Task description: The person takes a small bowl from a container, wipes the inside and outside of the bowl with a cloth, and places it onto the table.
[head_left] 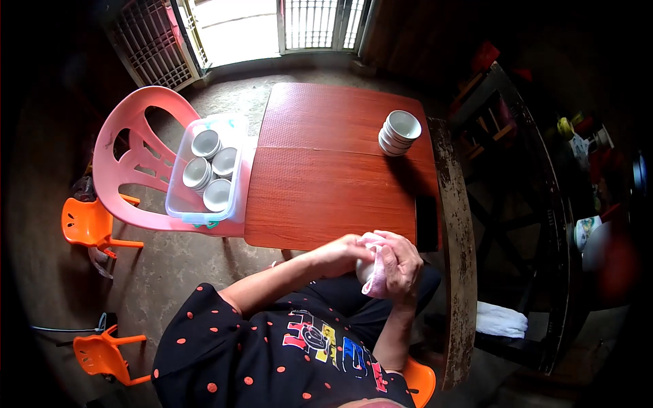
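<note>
Both my hands are together just off the near edge of the red-brown table (326, 197). My left hand (342, 254) is closed on a white bowl (364, 272), which is largely hidden by fingers and cloth. Around the bowl my right hand (401, 262) is closed on a pink cloth (375, 280) and presses it against the bowl. A stack of white bowls (404, 126) stands near the table's right side. Left of the table, a clear plastic box (239, 180) holds several stacks of similar bowls.
The box rests on a pink plastic chair (112, 160). A dark flat object (426, 224) lies at the table's right edge, beside a worn wooden bench (460, 285). Orange stools (87, 221) are on the left. A white cloth (501, 320) lies at the right.
</note>
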`<state>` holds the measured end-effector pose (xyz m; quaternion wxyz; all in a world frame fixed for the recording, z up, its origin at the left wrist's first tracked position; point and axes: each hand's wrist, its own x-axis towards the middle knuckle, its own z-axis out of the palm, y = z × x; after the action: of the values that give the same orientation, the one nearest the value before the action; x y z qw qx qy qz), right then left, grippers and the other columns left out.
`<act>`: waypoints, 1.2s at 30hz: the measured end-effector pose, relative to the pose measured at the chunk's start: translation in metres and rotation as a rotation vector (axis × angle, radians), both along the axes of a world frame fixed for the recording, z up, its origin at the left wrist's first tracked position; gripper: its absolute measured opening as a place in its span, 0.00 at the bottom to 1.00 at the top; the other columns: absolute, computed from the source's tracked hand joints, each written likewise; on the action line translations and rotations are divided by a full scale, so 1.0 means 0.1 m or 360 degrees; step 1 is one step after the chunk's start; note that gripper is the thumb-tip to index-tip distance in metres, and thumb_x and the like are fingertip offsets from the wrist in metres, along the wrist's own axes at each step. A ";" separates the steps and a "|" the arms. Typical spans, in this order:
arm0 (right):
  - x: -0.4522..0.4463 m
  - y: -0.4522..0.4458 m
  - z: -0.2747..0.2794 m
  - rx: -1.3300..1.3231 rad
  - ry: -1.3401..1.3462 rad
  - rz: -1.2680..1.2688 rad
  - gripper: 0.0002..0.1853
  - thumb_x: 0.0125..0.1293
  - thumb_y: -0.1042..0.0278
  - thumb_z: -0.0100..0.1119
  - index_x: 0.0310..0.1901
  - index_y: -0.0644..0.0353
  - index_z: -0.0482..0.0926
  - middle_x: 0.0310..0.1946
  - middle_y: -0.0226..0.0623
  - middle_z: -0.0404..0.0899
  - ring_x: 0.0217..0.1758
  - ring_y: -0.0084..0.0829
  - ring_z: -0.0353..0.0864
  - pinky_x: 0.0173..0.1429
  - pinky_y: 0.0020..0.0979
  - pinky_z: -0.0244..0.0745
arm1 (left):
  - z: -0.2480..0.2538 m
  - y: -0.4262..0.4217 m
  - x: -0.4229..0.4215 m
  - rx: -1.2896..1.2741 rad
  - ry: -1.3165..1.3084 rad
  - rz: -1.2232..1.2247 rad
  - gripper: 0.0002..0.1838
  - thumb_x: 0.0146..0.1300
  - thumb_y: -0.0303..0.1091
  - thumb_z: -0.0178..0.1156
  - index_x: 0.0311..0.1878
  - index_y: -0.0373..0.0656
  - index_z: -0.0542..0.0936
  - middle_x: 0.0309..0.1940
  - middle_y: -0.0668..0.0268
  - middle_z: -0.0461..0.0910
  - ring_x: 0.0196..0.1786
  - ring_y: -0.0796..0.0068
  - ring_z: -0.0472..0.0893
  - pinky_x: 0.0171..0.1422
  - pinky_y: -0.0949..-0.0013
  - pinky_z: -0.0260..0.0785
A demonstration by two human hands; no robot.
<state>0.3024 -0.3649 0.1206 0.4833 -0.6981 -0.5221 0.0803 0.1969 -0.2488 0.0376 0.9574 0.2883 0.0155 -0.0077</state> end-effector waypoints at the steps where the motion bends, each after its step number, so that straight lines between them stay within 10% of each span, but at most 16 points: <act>1: -0.03 -0.03 -0.04 0.0079 -0.0144 -0.0016 0.11 0.66 0.63 0.51 0.42 0.58 0.80 0.45 0.41 0.81 0.52 0.43 0.78 0.62 0.42 0.66 | 0.06 0.02 0.02 -0.0191 -0.0018 0.0071 0.19 0.63 0.35 0.60 0.54 0.34 0.74 0.47 0.61 0.80 0.48 0.70 0.80 0.57 0.65 0.70; 5: -0.34 -0.20 -0.70 0.0346 -0.0652 -0.0414 0.17 0.74 0.57 0.41 0.57 0.56 0.70 0.66 0.49 0.62 0.71 0.54 0.56 0.73 0.54 0.48 | 0.12 0.07 0.00 -0.1079 0.0065 0.0003 0.24 0.68 0.45 0.51 0.59 0.35 0.70 0.54 0.53 0.76 0.55 0.57 0.77 0.60 0.55 0.71; 9: -0.31 -0.11 -0.60 0.0403 -0.0712 -0.0431 0.15 0.69 0.61 0.48 0.50 0.59 0.77 0.58 0.45 0.71 0.63 0.49 0.66 0.70 0.51 0.57 | -0.04 0.09 -0.02 -0.1074 0.0050 -0.0095 0.23 0.68 0.42 0.50 0.59 0.36 0.70 0.53 0.53 0.77 0.54 0.60 0.78 0.60 0.58 0.72; 14: 0.00 0.04 -0.03 0.0173 -0.0182 -0.0053 0.12 0.58 0.74 0.52 0.41 0.59 0.83 0.44 0.41 0.81 0.50 0.41 0.77 0.57 0.37 0.72 | 0.08 -0.05 0.00 -0.0458 -0.0005 0.0254 0.20 0.66 0.39 0.51 0.56 0.36 0.72 0.49 0.57 0.79 0.51 0.66 0.79 0.59 0.62 0.70; 18: -0.25 0.09 -0.54 0.0553 -0.0331 -0.0728 0.25 0.68 0.52 0.43 0.54 0.68 0.70 0.53 0.50 0.74 0.57 0.47 0.74 0.62 0.42 0.69 | 0.20 -0.04 -0.03 -0.0513 0.0206 0.0308 0.29 0.63 0.42 0.54 0.62 0.34 0.66 0.57 0.57 0.73 0.60 0.63 0.73 0.65 0.58 0.64; 23: -0.09 0.05 -0.59 0.0763 -0.0312 -0.0344 0.27 0.69 0.48 0.48 0.58 0.64 0.68 0.54 0.51 0.74 0.56 0.45 0.76 0.61 0.40 0.70 | 0.35 0.01 -0.08 0.0135 0.0264 0.0396 0.26 0.60 0.38 0.59 0.58 0.33 0.71 0.49 0.56 0.79 0.51 0.66 0.80 0.59 0.61 0.71; 24: -0.06 0.03 -0.26 0.0389 0.0728 -0.0189 0.21 0.68 0.53 0.49 0.50 0.63 0.75 0.46 0.48 0.78 0.51 0.41 0.79 0.56 0.35 0.74 | 0.36 0.03 -0.08 0.0195 0.0237 0.0327 0.22 0.58 0.35 0.62 0.53 0.32 0.75 0.45 0.59 0.81 0.46 0.71 0.81 0.54 0.66 0.73; 28: 0.00 0.01 0.07 -0.0237 -0.0268 -0.0072 0.12 0.64 0.64 0.52 0.37 0.64 0.80 0.36 0.40 0.81 0.38 0.28 0.80 0.45 0.31 0.74 | 0.40 -0.06 -0.09 0.0708 0.0193 0.0122 0.15 0.65 0.35 0.58 0.50 0.35 0.77 0.42 0.69 0.80 0.44 0.83 0.76 0.50 0.75 0.70; 32: -0.19 -0.01 -0.24 0.0624 0.1378 -0.0440 0.12 0.67 0.64 0.50 0.39 0.65 0.77 0.34 0.36 0.79 0.37 0.26 0.78 0.45 0.32 0.75 | 0.40 -0.09 -0.11 0.0435 0.0185 0.0420 0.19 0.60 0.33 0.62 0.53 0.35 0.76 0.44 0.66 0.80 0.46 0.79 0.78 0.54 0.74 0.70; 36: -0.14 -0.06 -0.54 0.0319 -0.0507 -0.0732 0.21 0.71 0.56 0.43 0.39 0.70 0.75 0.38 0.43 0.79 0.42 0.38 0.80 0.50 0.35 0.75 | 0.34 0.00 -0.12 0.0485 0.0173 0.0282 0.24 0.57 0.35 0.65 0.55 0.33 0.74 0.47 0.62 0.80 0.48 0.75 0.79 0.57 0.72 0.70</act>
<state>0.2888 -0.3705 0.0669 0.4673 -0.7507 -0.4249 -0.1936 0.1844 -0.2492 0.0716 0.8973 0.4266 0.0937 0.0636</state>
